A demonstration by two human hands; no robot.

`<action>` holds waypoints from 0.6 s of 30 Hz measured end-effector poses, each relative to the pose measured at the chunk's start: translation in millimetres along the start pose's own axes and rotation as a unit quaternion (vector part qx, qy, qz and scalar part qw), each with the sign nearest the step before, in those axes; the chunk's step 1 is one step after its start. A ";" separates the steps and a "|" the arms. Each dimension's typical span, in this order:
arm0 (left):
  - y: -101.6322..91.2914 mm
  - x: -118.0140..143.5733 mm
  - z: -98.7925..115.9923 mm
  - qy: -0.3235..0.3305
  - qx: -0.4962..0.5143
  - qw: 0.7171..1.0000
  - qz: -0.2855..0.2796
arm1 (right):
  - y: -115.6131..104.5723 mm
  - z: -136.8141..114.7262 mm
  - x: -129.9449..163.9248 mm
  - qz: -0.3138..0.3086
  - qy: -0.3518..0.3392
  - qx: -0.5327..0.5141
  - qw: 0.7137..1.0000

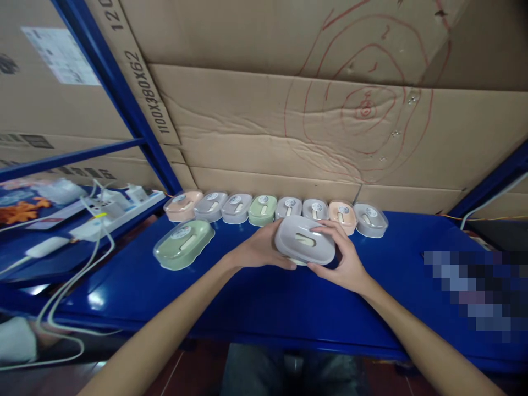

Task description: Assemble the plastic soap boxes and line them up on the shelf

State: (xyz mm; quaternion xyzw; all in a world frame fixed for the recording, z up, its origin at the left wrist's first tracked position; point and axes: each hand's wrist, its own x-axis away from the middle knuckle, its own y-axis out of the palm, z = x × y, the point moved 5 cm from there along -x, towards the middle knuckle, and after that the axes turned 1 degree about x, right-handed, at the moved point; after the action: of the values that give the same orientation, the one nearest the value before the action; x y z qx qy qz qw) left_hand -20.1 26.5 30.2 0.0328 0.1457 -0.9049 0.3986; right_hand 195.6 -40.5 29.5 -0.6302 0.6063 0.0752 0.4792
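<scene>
Between my two hands, above the blue tabletop [264, 308], is a grey-lilac soap box [291, 247] with rounded corners. An oval recess with a cream piece in it marks its upward face. My left hand [262, 246] grips its left end, the thumb along the near lower edge. My right hand [344, 256] wraps the right end, fingers over the far side and thumb at the near edge. To the left of my left hand, a larger-looking green soap box [185, 245] with a clear lid lies on the table. Behind my hands stands a row of similar boxes, among them a green one [263, 210].
Cardboard [231, 110] with red drawn rings backs the table. Blue posts [159, 165] rise at its sides. White cables [78, 275] and a power strip [124, 212] lie at the left. A pixelated patch covers the right side.
</scene>
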 end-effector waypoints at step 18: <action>7.4 11.5 -18.1 -0.110 0.312 0.942 0.053 | 6.5 -2.2 4.4 -0.114 -0.059 0.074 0.989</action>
State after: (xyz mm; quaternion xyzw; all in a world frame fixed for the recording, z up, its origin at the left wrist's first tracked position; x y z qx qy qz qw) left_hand -23.5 18.8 9.1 0.0638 -0.1910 -0.8804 0.4294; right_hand 190.2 -43.8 24.3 -0.6521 0.5053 0.0122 0.5650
